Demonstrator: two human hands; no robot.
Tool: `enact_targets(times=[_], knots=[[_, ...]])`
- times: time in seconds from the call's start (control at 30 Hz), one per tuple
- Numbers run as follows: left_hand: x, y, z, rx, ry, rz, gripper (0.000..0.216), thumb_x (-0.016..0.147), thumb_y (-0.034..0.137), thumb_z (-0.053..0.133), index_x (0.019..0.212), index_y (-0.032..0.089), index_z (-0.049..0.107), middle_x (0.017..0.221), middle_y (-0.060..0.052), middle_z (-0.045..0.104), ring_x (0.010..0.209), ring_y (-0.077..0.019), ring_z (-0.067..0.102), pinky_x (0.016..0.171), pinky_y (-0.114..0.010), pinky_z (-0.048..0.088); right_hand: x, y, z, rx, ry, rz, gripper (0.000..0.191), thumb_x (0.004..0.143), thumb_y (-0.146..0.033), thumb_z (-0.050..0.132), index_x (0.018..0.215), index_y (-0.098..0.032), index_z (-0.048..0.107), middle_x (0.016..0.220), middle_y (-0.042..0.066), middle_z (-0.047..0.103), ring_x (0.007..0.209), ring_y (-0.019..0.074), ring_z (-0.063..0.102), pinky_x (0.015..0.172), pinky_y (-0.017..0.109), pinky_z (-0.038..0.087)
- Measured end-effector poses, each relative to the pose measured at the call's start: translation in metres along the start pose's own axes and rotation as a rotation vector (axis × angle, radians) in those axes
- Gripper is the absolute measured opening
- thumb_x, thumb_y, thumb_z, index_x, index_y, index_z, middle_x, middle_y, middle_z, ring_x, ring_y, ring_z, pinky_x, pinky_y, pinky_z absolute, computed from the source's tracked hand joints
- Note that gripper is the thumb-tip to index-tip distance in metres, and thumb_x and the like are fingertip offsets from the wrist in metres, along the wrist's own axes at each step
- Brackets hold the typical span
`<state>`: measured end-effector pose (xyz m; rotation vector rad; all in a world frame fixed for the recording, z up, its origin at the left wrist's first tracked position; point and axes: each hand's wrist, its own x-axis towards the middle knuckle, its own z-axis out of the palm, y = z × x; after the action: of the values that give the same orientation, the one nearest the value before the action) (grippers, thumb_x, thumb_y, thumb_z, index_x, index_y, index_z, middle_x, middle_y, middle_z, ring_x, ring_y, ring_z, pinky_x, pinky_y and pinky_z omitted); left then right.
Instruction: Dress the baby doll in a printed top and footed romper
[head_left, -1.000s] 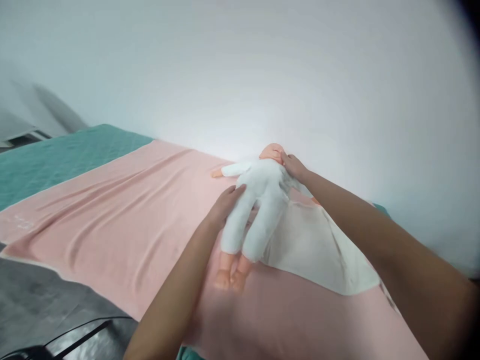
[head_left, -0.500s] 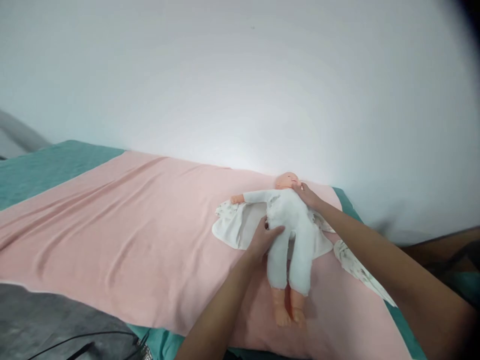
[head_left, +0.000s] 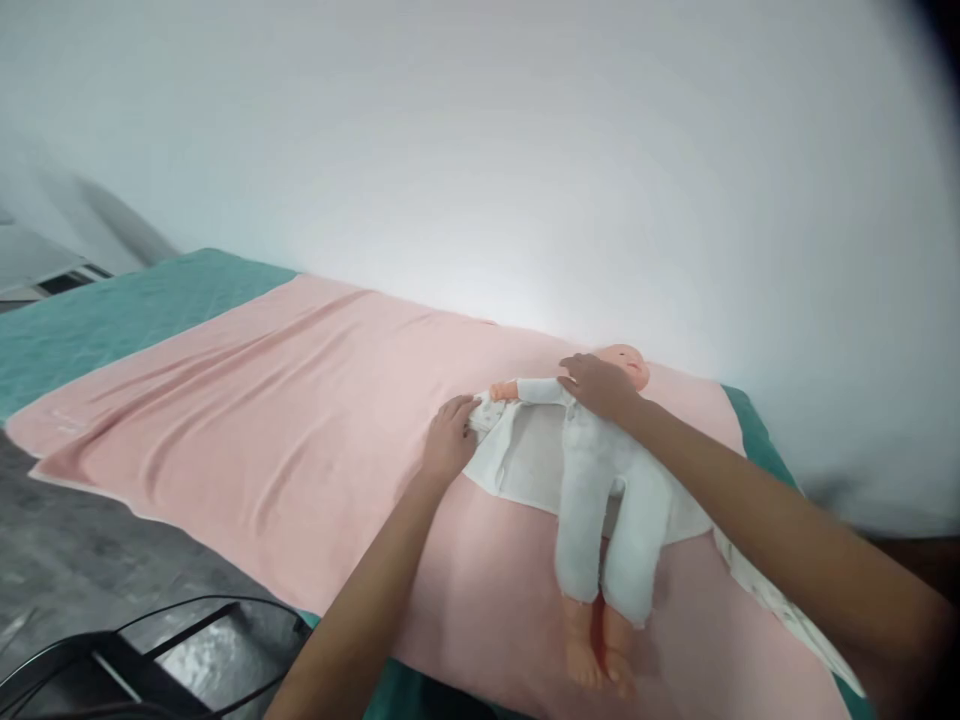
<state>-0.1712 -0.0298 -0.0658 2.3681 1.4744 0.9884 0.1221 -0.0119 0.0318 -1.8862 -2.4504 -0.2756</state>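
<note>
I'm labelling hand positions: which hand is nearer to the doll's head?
Right. The right hand is close beside the doll's head; the left hand is farther off, at the white cloth, near the doll's outstretched arm.

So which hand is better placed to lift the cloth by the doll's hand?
Likely the left hand: it touches that cloth, while the right hand is at the shoulder of the doll.

Tons of room over the blanket here, doll's nine o'clock past the left hand; wall blocks twelve, right forearm four.
</note>
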Motion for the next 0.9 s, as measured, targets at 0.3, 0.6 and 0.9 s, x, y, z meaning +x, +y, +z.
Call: enact_targets(times=[0.3,0.6,0.9], knots=[[0.034,-0.012,0.008,-0.070,-0.003,-0.335,0.029,0.089,0.020,0.043,0.105,0.024,0.067,0.109,-0.006,0.069,0.104,-0.0237,0.059,0.085,-0.035,0.045,0.034,-0.044,0.045,0.071,-0.131,-0.074,0.042,0.091,-0.053,0.051,0.112,-0.017,0.054,0.113,0.013,0.062,0.105,0.0274,0.057,0.085,0.038,0.042],[0.051,-0.017,0.005,-0.129,0.333,-0.420,0.029,0.093,0.022,0.040,0.114,0.018,0.061,0.121,-0.011,0.059,0.113,-0.0232,0.053,0.097,-0.035,0.041,0.015,-0.033,0.027,0.227,0.007,-0.001,0.038,0.091,-0.055,0.050,0.110,-0.022,0.055,0.106,0.007,0.063,0.098,0.0236,0.058,0.079,0.034,0.041],[0.035,0.063,0.052,-0.071,-0.116,-0.175,0.042,0.080,0.040,0.066,0.118,0.020,0.058,0.121,-0.015,0.056,0.117,-0.0329,0.047,0.097,-0.045,0.041,0.011,-0.035,0.034,0.179,0.046,-0.059,0.045,0.094,-0.060,0.041,0.108,-0.019,0.055,0.105,0.009,0.064,0.096,0.0240,0.058,0.078,0.033,0.039]])
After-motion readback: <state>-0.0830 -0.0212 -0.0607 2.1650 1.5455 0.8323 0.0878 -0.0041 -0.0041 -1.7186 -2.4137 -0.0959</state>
